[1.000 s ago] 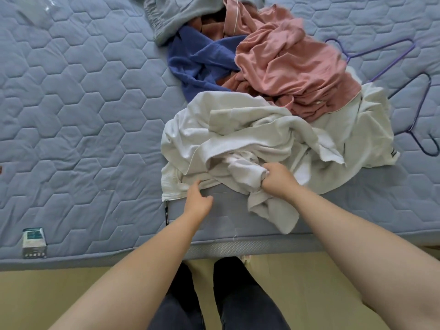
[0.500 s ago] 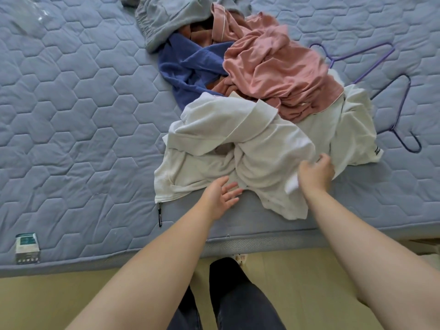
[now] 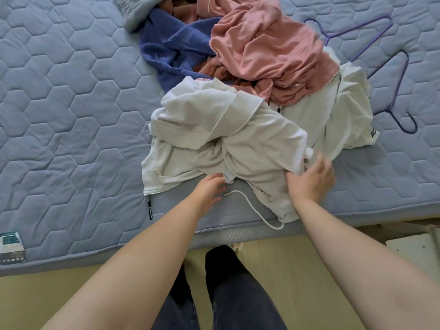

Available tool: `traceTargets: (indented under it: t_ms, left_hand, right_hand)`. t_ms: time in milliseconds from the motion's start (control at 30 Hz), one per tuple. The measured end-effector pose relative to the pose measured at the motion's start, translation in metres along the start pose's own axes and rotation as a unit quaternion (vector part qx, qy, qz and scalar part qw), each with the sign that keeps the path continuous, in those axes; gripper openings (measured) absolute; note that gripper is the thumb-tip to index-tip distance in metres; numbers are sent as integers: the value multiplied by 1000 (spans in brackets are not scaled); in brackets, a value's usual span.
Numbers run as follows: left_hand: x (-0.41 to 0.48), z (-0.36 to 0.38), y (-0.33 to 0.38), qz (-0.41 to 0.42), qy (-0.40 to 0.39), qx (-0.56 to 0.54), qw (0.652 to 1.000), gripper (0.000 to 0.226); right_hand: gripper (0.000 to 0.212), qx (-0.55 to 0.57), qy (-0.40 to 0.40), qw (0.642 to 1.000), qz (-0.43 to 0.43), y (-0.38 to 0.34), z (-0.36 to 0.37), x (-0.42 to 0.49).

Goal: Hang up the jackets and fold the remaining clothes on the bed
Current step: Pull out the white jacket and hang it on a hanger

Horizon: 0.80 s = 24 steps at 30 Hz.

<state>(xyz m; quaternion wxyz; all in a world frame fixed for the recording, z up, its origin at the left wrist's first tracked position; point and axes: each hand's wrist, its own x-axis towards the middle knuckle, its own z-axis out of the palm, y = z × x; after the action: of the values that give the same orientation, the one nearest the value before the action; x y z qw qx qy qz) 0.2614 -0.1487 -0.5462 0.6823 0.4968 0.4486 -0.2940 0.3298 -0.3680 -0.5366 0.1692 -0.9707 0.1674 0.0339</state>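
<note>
1. The white jacket [image 3: 214,139] is crumpled at the near edge of the bed [image 3: 59,103], with its zip pull [image 3: 149,207] and drawstring [image 3: 252,206] trailing toward me; I'd guess it sits this close so it's the first thing sorted out for a hanger.
2. My left hand [image 3: 209,189] has loose, spread fingers holding nothing, tips right by the hem label; my right hand [image 3: 312,179] is open over a fold on the jacket's right side. It's blurred, so I can't tell if it presses the cloth.
3. A pink garment [image 3: 269,51] lies over the jacket's far part, with a blue garment [image 3: 171,48] beyond; the pale cloth [image 3: 350,110] on the right could be the same jacket or another piece.
4. The purple hangers [image 3: 385,55] lie just beside the pile, handy but partly tucked under it; a small box [image 3: 12,246] is cut off at the left edge.
</note>
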Motion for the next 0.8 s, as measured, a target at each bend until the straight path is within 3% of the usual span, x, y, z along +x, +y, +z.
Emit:
traceTargets:
  t_ms: [33,67,100,133,167,200,233,267,333,400,500,567,633,800]
  left_hand:
    - [1,4,-3,4,-5,8,1000,35]
    - [1,8,-6,15,-10,25,1000,37]
    - [2,13,-8,37,-10,58,998,40]
    - [1,19,-9,74,-2,108,991,44]
    - [-2,26,-10,127,19,170,977,51]
    - [-5,32,-8,196,51,238,950,60]
    - [-8,37,-5,273,85,302,909,68]
    - [-13,43,1,345,111,347,865,75]
    - [-19,52,17,434,117,410,793,84]
    - [-24,61,40,454,94,475,748,91]
    - [-35,71,82,454,58,528,715,99]
    - [-53,76,111,492,26,518,699,101]
    - [-79,79,142,528,7,509,680,103]
    - [-182,83,215,550,-53,526,647,100]
  right_hand:
    - [100,47,-26,988,142,15,7,1]
    - [106,97,-80,952,279,28,13,-1]
    - [109,177,-142,894,386,39,18,-4]
    - [104,275,-196,827,449,48,23,-6]
    - [86,337,-226,785,469,55,25,-6]
    - [59,364,-226,783,451,56,24,-4]
    - [37,372,-222,802,411,53,20,0]
    - [27,371,-218,824,368,44,10,3]
    - [24,374,-205,858,286,21,-20,11]
    - [20,364,-189,887,212,-1,-54,20]
    - [18,324,-204,918,101,-40,-113,24]
    - [23,309,-222,924,20,-68,-155,21]
    - [13,297,-236,924,-51,-93,-198,14]
    - [9,221,-175,937,-207,-155,-303,-1]
